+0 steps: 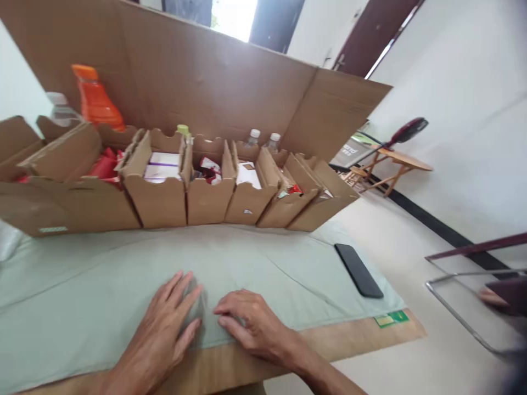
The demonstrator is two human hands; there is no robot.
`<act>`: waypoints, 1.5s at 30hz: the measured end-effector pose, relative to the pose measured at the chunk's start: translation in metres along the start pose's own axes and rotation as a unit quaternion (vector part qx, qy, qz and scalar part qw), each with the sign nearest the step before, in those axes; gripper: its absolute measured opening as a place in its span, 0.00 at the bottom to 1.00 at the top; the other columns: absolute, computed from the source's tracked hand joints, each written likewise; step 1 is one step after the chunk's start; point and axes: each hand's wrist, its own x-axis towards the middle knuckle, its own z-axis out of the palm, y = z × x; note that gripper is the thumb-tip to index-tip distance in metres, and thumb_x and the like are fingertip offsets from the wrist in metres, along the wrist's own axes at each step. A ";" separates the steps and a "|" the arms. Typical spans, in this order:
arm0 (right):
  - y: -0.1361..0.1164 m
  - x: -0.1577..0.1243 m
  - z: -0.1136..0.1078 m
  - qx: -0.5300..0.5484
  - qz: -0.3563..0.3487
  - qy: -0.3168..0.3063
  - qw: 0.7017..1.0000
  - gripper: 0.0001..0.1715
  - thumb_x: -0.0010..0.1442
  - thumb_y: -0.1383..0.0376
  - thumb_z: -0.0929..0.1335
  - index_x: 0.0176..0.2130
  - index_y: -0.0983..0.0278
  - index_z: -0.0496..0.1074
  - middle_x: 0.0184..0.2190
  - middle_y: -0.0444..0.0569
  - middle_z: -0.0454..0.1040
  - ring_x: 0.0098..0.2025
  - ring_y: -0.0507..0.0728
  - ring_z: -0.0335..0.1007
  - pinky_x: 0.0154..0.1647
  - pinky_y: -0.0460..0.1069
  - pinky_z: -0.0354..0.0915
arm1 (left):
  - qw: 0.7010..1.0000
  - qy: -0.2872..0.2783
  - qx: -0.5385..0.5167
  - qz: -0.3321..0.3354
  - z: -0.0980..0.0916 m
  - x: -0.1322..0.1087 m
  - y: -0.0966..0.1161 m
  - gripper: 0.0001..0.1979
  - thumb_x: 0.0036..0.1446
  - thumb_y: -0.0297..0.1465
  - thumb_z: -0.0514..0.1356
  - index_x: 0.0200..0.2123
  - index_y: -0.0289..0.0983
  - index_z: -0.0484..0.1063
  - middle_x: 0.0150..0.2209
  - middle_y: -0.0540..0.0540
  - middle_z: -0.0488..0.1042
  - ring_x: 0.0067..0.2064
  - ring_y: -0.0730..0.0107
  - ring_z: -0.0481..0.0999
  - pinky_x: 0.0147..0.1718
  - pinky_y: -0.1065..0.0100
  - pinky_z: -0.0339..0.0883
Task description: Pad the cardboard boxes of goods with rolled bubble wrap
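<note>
Left hand (167, 318) over cloth (247, 255), fingers extended, empty; right hand (252, 321) nearby, fingers half-curled, empty. 1 phone (358, 270) at right.

A plain, home-like room is suggested — whether a dwelling or an office cannot be told for certain. It is bounded by a white wall (465, 109) and fitted with a dark red door (375, 34); the pale floor (393, 230) is edged with a black skirting (434, 221). A small wooden table (407, 158) is placed near the wall, and the bench (354, 341) is draped with a pale green cloth (247, 258).
</note>
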 end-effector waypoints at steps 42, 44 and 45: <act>-0.026 -0.038 -0.250 -0.104 0.134 0.331 0.928 0.15 0.64 0.51 0.70 0.40 0.54 0.82 0.39 0.45 0.83 0.44 0.60 0.79 0.48 0.59 0.72 | 0.986 -0.008 -0.158 -0.061 -0.005 0.052 0.078 0.38 0.65 0.40 0.59 0.74 0.46 0.48 0.71 0.38 0.63 0.67 0.45 0.69 0.57 0.48 0.75; 0.012 -0.073 -0.251 -0.084 0.192 0.438 0.874 0.14 0.61 0.49 0.72 0.42 0.52 0.82 0.45 0.49 0.82 0.50 0.65 0.78 0.53 0.62 0.70 | 0.978 -0.040 -0.193 -0.070 -0.003 0.057 0.088 0.44 0.63 0.40 0.62 0.76 0.47 0.42 0.70 0.37 0.63 0.66 0.43 0.70 0.55 0.47 0.77; 0.034 -0.090 -0.246 -0.039 0.211 0.481 0.850 0.16 0.60 0.48 0.73 0.45 0.50 0.81 0.48 0.50 0.81 0.53 0.66 0.76 0.55 0.62 0.69 | 0.973 -0.059 -0.209 -0.074 -0.001 0.060 0.093 0.47 0.62 0.39 0.63 0.76 0.48 0.40 0.70 0.36 0.63 0.66 0.42 0.71 0.55 0.47 0.78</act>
